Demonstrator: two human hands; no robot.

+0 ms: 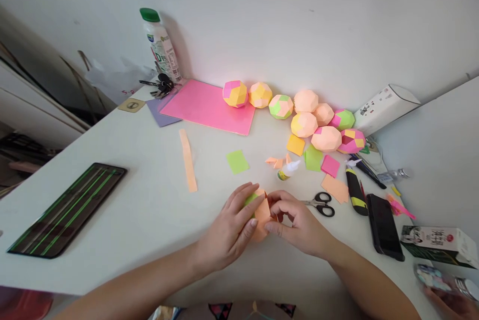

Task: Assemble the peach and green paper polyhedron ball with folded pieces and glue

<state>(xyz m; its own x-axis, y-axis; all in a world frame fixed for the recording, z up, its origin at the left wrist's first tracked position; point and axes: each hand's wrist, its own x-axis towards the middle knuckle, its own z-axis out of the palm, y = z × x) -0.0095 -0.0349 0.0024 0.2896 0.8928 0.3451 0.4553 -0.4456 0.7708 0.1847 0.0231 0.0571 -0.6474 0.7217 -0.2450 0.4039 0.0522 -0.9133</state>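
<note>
Left hand (234,228) has its grip closed round a peach-and-green paper ball (264,209), and the right hand (301,220) is pinching the ball's edge on the side with a gap. Using the little glue bottle (285,174) as the landmark: the ball is just this side of it, slightly left. Peach scraps (277,163) sit right behind the bottle. The black-handled scissors (318,203) are to its right and closer to the person, partly behind the right hand. A green square (237,161) is left of the bottle, with a long peach strip (187,160) further left on the white surface (149,230). Right of the bottle there's a pink square (330,165), then a box cutter (357,191) and a black phone (385,228). Beyond the bottle, nine more faceted balls (326,138) crowd along by the wall, the leftmost ones on or by a big pink sheet (205,109).
</note>
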